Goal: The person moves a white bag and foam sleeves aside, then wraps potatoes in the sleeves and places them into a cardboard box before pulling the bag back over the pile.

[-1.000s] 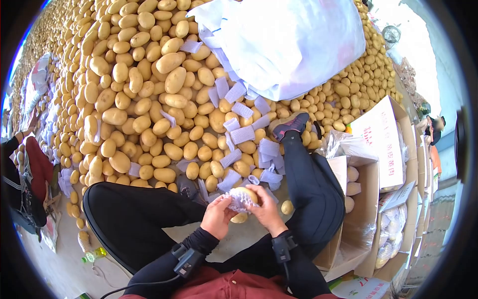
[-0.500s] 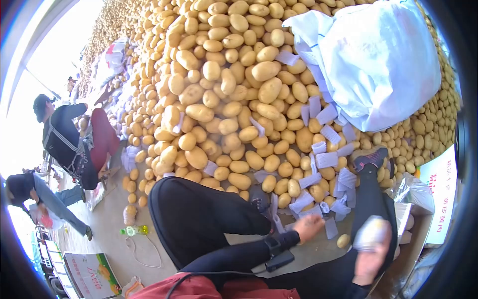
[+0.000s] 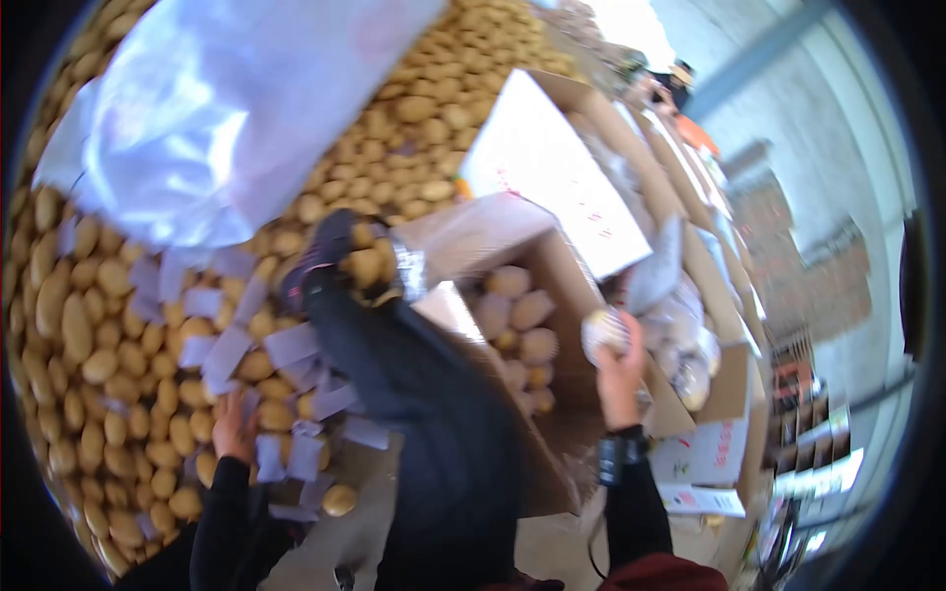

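Observation:
At the lower left, my left hand (image 3: 235, 426) reaches to the edge of the potato pile, its fingers closed on a pale purple foam sleeve (image 3: 249, 402); blur softens the grip. More foam sleeves (image 3: 229, 352) lie scattered just above and beside it on the potatoes (image 3: 99, 366). My right hand (image 3: 619, 379) holds up a potato in white foam netting (image 3: 604, 337), at the right side of an open cardboard box (image 3: 567, 286). Inside that box sit several netted potatoes (image 3: 538, 345).
A large white sack (image 3: 227, 108) lies on the pile at the upper left. My outstretched leg (image 3: 443, 433) is between my hands. More open boxes (image 3: 729, 379) line the right side, one with plastic-wrapped contents. Another person (image 3: 675, 89) is far off at the top.
The view has swung right, bringing the boxes into sight. My right hand, with the netted potato, is now beside the open box. My left hand is now among the foam sleeves.

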`<state>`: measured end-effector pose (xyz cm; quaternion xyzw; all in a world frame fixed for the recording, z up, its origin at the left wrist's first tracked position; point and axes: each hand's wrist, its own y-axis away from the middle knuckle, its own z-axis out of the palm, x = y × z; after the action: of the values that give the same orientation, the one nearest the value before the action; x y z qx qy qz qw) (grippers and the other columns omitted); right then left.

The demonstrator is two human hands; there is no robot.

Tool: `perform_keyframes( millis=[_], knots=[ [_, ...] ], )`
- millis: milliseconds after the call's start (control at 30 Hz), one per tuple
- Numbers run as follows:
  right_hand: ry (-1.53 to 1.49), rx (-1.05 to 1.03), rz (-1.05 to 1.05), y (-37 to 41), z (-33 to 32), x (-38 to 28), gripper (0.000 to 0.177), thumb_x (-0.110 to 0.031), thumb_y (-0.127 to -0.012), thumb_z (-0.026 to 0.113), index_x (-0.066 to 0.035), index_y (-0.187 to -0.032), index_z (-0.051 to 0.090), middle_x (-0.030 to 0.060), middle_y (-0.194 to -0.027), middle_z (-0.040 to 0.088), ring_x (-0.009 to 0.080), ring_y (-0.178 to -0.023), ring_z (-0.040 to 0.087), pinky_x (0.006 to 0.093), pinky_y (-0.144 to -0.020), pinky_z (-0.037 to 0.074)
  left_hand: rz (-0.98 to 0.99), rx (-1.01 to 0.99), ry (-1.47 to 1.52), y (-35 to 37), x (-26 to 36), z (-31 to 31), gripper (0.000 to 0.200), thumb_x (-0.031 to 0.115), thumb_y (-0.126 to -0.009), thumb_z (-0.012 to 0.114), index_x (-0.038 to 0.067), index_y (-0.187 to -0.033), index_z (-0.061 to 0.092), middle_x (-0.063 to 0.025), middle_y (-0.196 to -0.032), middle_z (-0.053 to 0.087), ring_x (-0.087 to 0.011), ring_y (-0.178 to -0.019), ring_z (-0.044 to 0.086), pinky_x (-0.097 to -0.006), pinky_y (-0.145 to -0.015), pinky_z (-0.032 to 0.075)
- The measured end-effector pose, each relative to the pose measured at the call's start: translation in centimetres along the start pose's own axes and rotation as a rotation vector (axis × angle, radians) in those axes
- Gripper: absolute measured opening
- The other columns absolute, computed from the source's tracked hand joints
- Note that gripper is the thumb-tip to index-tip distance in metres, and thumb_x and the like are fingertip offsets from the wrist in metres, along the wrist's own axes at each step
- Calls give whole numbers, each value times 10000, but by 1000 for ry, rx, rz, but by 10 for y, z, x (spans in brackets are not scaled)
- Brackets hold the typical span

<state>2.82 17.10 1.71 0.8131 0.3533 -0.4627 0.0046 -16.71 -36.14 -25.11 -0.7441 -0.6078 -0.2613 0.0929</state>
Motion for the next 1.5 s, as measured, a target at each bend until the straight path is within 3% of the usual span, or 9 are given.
perform_keyframes(
  millis=[367, 567, 733, 833, 967, 1067, 1200, 1233, 1500],
  knots=[
    [41, -252, -599, 1, 163, 78, 617, -70, -784, 669, -49, -1372, 484, 202, -1237, 613, 374, -1226, 520, 437, -1062, 403, 192, 132, 212, 4, -23, -32, 415, -76, -795, 565, 25, -1197, 571, -145, -918, 619, -241, -735, 575, -344, -684, 472],
    [223, -753, -465, -19, 205, 91, 481, -218, -839, 635, -113, -1305, 571, 202, -1045, 660, 375, -1063, 593, 480, -854, 487, 165, 130, 39, 7, -66, -139, 371, -39, -822, 601, 9, -1189, 567, -105, -868, 596, -179, -714, 555, -321, -659, 477],
    [550, -267, -167, -52, 88, 79, 155, -195, -808, 618, -65, -880, 658, 171, -813, 687, 402, -750, 654, 500, -667, 531, 32, 113, 240, 32, -84, -264, 282, 19, -870, 594, 28, -1151, 597, -29, -895, 558, -142, -736, 515, -276, -654, 452],
    [747, -572, -369, -37, 80, 176, 466, -199, -677, 743, -28, -1086, 600, 190, -1153, 632, 363, -1089, 593, 467, -878, 508, 271, 367, 183, 38, -126, -305, 258, 61, -909, 573, 25, -1164, 588, -15, -964, 552, -115, -775, 494, -254, -664, 432],
    [963, -795, -400, -37, 69, 144, 740, -313, -603, 832, -30, -1224, 545, 184, -1247, 574, 344, -1157, 553, 427, -958, 484, -40, 287, 178, 66, -82, -340, 186, 112, -960, 555, 24, -1124, 559, -20, -1064, 531, -109, -907, 513, -246, -768, 446],
    [828, -624, -209, -30, 39, 124, 765, -423, -630, 822, -23, -1230, 568, 217, -1172, 629, 332, -1091, 609, 425, -913, 507, -151, 320, 88, 121, -22, -359, 264, 196, -980, 592, -3, -1153, 606, -103, -1049, 620, -175, -887, 589, -317, -774, 503],
    [510, -1359, 210, 13, 10, 128, 763, -578, -751, 700, 64, -1152, 603, 250, -912, 701, 335, -915, 699, 433, -840, 545, -311, 423, 312, 170, -69, -386, 410, 299, -981, 641, -46, -1203, 638, -170, -1022, 686, -224, -835, 650, -341, -743, 549],
    [635, -1361, -23, 69, 54, 231, 747, -540, -779, 704, 86, -1170, 587, 289, -1000, 681, 338, -993, 687, 421, -861, 545, -339, 474, 390, 172, -81, -380, 416, 307, -984, 636, -46, -1204, 635, -168, -1018, 685, -217, -828, 650, -336, -733, 551],
    [481, -998, 144, 164, 104, 278, 525, -265, -843, 645, 92, -1184, 466, 340, -1124, 613, 482, -1008, 637, 502, -846, 531, -274, 404, 86, 182, -2, -359, 404, 318, -994, 622, -69, -1109, 632, -123, -938, 672, -198, -789, 604, -338, -697, 517]
  ],
)
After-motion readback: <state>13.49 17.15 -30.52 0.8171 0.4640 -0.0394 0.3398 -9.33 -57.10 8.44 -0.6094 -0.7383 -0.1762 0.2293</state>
